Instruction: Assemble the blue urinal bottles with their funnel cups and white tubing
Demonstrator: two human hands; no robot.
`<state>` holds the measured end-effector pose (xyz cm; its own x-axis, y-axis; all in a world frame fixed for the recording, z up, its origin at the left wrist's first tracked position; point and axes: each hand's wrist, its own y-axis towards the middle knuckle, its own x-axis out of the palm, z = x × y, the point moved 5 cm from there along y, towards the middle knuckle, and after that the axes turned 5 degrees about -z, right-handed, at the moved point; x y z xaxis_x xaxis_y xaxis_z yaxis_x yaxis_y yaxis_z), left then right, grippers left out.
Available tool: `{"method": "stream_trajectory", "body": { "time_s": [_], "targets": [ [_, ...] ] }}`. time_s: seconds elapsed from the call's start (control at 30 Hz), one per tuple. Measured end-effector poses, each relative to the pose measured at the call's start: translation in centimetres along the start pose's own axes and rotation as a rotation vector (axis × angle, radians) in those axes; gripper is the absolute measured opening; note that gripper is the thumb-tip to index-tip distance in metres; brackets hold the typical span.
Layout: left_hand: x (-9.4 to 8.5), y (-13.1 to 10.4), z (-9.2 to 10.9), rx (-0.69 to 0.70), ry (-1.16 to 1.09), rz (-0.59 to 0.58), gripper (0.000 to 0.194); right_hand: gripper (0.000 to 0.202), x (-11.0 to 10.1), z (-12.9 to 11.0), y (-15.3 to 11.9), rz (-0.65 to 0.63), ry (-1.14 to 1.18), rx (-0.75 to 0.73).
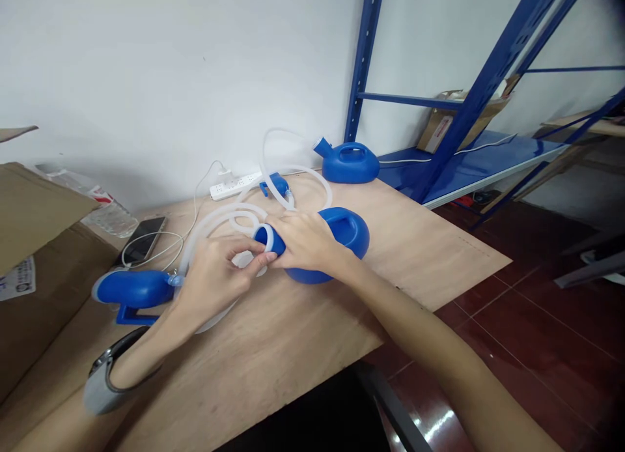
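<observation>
A blue plastic jug lies on the wooden table, its mouth facing left. My right hand is wrapped round the jug's neck. At the jug's mouth, my left hand pinches a whitish ring on the rim between thumb and fingers. Left of my left hand lies a blue handled piece joined to a clear hose. Behind my hands sits another blue piece with a hose. A second blue jug stands at the back of the table.
A cardboard box stands at the left, beside a plastic bottle and a phone. A white power strip lies against the wall. Blue metal shelving rises behind the table's right side.
</observation>
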<state>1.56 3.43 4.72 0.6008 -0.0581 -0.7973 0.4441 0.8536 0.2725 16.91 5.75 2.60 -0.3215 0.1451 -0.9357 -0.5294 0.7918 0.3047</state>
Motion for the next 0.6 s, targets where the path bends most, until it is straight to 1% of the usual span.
{"method": "stream_trajectory", "body": {
  "time_s": [0.1,0.3,0.43,0.6],
  "targets": [
    [-0.17,-0.49,0.31,-0.001,0.050,0.045,0.031,0.047,0.00,-0.17,0.02,-0.006,0.014,-0.011],
    [-0.10,-0.79,0.15,-0.081,-0.014,0.019,0.037,0.057,0.00,-0.57,0.03,0.029,0.006,-0.034],
    [-0.27,-0.71,0.12,-0.090,-0.057,0.041,0.033,0.049,0.03,-0.70,0.11,0.041,0.019,-0.025],
    [-0.38,-0.52,-0.26,-0.109,-0.070,0.065,0.030,0.054,0.18,-0.96,0.33,0.031,0.026,0.010]
  ]
}}
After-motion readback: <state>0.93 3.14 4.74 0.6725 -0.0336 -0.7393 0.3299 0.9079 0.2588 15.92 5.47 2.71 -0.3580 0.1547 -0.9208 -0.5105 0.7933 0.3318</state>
